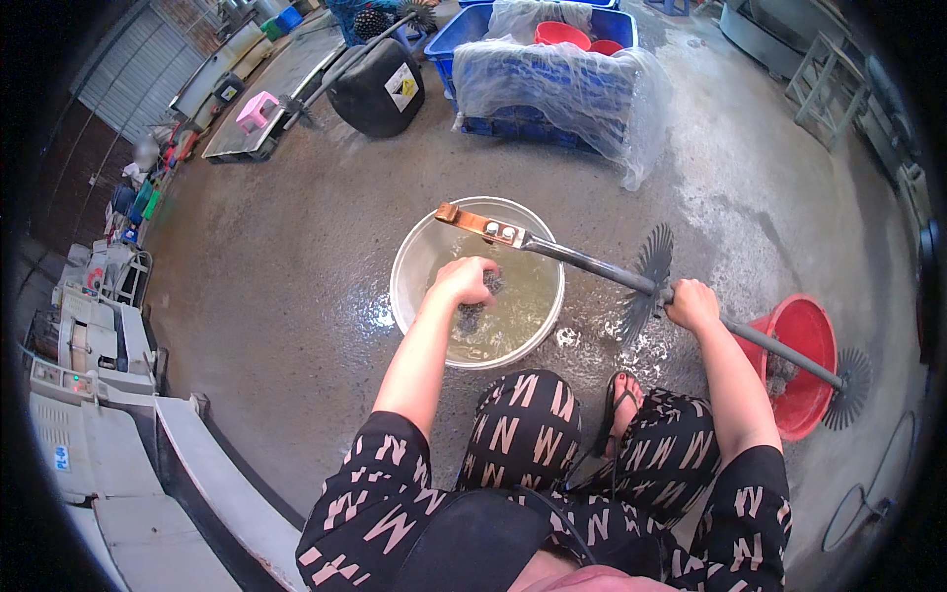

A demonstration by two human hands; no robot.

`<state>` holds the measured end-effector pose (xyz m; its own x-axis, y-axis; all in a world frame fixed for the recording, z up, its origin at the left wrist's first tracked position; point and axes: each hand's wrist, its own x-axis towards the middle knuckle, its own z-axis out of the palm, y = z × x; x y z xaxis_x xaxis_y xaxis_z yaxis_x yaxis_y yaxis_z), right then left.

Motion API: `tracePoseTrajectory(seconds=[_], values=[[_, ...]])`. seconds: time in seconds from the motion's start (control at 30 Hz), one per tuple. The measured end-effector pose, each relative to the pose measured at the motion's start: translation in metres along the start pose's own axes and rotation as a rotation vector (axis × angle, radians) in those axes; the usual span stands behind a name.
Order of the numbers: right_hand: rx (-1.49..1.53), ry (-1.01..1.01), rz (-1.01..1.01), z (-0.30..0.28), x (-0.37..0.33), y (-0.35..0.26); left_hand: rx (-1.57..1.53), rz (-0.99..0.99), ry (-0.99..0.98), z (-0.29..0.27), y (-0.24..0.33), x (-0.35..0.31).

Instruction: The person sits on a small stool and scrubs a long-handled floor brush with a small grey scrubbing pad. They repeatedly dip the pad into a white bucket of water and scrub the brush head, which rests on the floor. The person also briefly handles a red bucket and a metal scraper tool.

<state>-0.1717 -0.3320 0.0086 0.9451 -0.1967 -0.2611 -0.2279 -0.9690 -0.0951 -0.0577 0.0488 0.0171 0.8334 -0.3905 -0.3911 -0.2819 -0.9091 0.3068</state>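
Note:
My right hand (693,304) is wrapped round a long grey metal rod (598,264), just beside a dark round disc with fanned fins (647,284). A copper-coloured hooked plate (473,221), bolted to the rod's far end, reaches over a white tub (399,296). The rod's other end carries a second finned disc (846,389) and passes above a red bucket (795,314). Inside the tub's rim, over cloudy water (513,321), my left hand (464,281) has curled fingers about a dark grey clump (472,318). What the clump is made of is too small to tell.
Beyond the tub stands a blue crate (543,94) draped with clear netting, red bowls in it. A black jerrycan (380,94) with another finned rod (345,64) is far left. Grey machines (109,434) line the left. The concrete floor (276,247) is wet. Grey pieces lie in the bucket.

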Motion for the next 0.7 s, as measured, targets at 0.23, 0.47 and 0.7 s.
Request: tracePoseTrajectory(seconds=[0.23,0.47,0.7], values=[[-0.040,-0.030,0.024,-0.003,0.003,-0.006,0.169,-0.035,-0.408,0.104,-0.052,0.058],[-0.044,-0.013,0.012,0.000,0.002,-0.006,-0.656,0.209,-0.036,-0.018,-0.035,-0.006],[-0.008,-0.025,0.013,0.003,0.008,-0.001,-0.474,0.063,0.639,-0.026,0.049,0.015]])
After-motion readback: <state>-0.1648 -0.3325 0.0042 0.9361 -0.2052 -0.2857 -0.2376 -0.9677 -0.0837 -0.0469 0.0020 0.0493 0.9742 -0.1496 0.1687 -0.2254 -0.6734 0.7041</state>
